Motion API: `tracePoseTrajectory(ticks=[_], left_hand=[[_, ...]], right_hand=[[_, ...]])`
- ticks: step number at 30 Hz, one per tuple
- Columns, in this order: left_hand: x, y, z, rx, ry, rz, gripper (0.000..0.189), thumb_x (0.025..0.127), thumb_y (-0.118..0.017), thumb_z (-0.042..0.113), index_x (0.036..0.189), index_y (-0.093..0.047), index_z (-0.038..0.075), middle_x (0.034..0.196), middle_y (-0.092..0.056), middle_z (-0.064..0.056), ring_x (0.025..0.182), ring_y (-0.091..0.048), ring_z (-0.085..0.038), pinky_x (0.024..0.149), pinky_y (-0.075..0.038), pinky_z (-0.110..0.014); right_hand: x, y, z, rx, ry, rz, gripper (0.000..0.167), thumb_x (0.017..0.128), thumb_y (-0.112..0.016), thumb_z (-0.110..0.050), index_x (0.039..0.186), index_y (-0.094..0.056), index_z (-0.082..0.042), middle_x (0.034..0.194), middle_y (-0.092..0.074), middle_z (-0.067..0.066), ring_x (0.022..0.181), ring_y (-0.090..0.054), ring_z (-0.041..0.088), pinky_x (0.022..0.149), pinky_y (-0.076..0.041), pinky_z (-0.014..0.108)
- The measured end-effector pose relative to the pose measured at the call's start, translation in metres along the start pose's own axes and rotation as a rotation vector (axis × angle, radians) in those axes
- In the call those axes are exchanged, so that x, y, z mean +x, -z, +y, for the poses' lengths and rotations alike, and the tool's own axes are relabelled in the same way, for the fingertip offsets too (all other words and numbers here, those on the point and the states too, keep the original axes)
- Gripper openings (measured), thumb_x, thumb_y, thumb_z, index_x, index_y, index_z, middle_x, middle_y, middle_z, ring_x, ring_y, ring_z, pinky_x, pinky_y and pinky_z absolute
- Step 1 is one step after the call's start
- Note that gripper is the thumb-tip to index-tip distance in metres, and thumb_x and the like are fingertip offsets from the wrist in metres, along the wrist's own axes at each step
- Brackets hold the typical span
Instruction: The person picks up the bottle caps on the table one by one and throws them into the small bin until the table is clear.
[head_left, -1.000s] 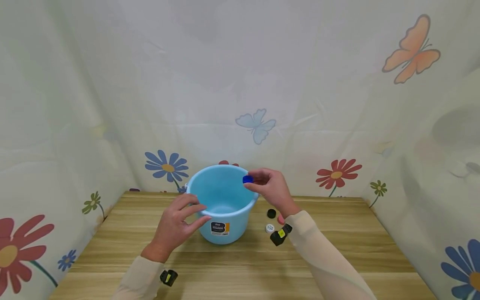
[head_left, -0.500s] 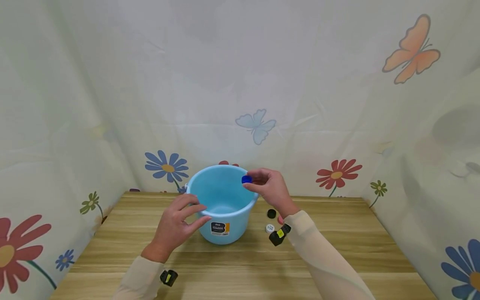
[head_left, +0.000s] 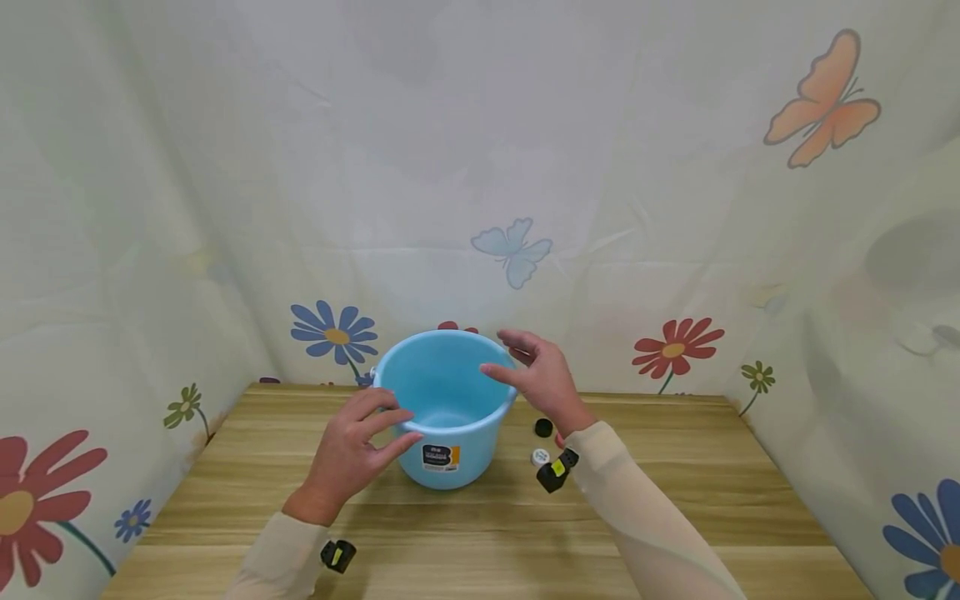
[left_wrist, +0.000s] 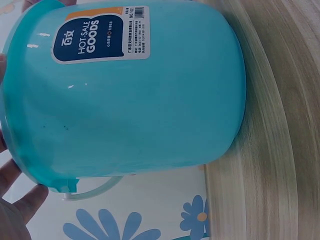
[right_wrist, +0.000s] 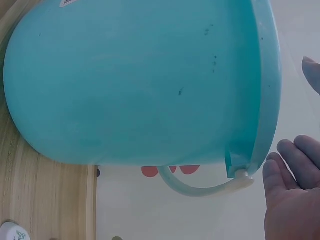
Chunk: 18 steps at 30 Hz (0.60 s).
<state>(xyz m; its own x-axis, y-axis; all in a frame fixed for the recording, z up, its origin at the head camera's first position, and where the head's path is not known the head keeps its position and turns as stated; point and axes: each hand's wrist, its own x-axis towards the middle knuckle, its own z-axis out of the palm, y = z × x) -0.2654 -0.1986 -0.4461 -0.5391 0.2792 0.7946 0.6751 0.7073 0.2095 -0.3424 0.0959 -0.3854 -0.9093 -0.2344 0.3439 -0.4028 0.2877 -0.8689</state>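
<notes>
A light blue bucket [head_left: 442,450] with a label on its front stands upright on the wooden table. My left hand [head_left: 352,450] holds its near left rim, fingers at the edge and thumb just below; in the left wrist view the fingers [left_wrist: 31,201] meet the rim beside the handle joint. Over the right rim, my right hand [head_left: 543,379] is spread with thumb and fingers apart and nothing between them. The right wrist view shows this right hand [right_wrist: 295,200] beyond the bucket's mouth. The bucket's near inner wall and part of its floor are hidden.
Right of the bucket lie a black bottle cap [head_left: 543,427], a white cap [head_left: 540,457] and a pink cap [head_left: 559,440], partly covered by the right wrist. The bucket's handle [right_wrist: 200,191] hangs at the back. A flowered curtain [head_left: 600,208] surrounds the table.
The right hand's thumb and fingers have parted, letting go of the blue bottle cap above the bucket. That cap is out of sight now. The left hand and bucket have not moved.
</notes>
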Motion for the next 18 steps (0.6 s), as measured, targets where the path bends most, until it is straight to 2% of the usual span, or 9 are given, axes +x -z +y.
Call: tracePoseTrajectory(ticks=[6, 18], left_hand=[[0.0004, 0.0012, 0.0025, 0.001, 0.003, -0.003, 0.035, 0.071, -0.094, 0.031, 0.1, -0.081, 0.015, 0.104, -0.069, -0.001, 0.108, -0.064, -0.023, 0.095, -0.06, -0.054], [-0.0009, 0.0, 0.0034, 0.001, -0.007, 0.008, 0.037, 0.069, -0.096, 0.029, 0.099, -0.081, 0.015, 0.105, -0.07, -0.002, 0.108, -0.064, -0.023, 0.093, -0.06, -0.054]], right_hand=[[-0.0017, 0.0027, 0.0016, -0.004, -0.013, 0.012, 0.068, 0.083, -0.086, -0.041, 0.14, -0.061, -0.013, 0.143, -0.062, 0.004, 0.137, -0.057, 0.03, 0.111, -0.05, 0.047], [-0.0062, 0.0091, 0.005, 0.043, -0.017, 0.018, 0.067, 0.082, -0.087, -0.039, 0.138, -0.062, -0.01, 0.141, -0.063, 0.009, 0.135, -0.058, 0.033, 0.112, -0.049, 0.049]])
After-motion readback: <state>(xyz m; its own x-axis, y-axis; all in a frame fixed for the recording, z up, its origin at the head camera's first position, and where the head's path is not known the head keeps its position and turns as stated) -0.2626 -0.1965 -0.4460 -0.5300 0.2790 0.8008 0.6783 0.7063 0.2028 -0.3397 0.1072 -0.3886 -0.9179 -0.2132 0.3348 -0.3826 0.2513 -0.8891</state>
